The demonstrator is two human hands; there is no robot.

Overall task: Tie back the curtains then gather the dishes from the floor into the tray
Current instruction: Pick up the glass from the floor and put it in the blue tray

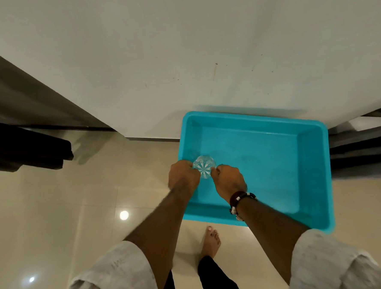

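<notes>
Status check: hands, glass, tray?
Left hand and right hand both grip clear glass. Glass low inside blue tray, near-left corner. Nothing in the way.

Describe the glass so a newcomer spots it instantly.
Find the blue tray on the floor against the white wall. At its left side, the left hand and right hand hold a glass between them. It is clear, with a star-cut pattern.

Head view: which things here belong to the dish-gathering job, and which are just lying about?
Job:
- clear glass, held between both hands over the tray's left side
- blue tray, on the floor against the wall
- left hand
- right hand

Lying about:
- dark furniture at left
- white wall
- tiled floor
</notes>
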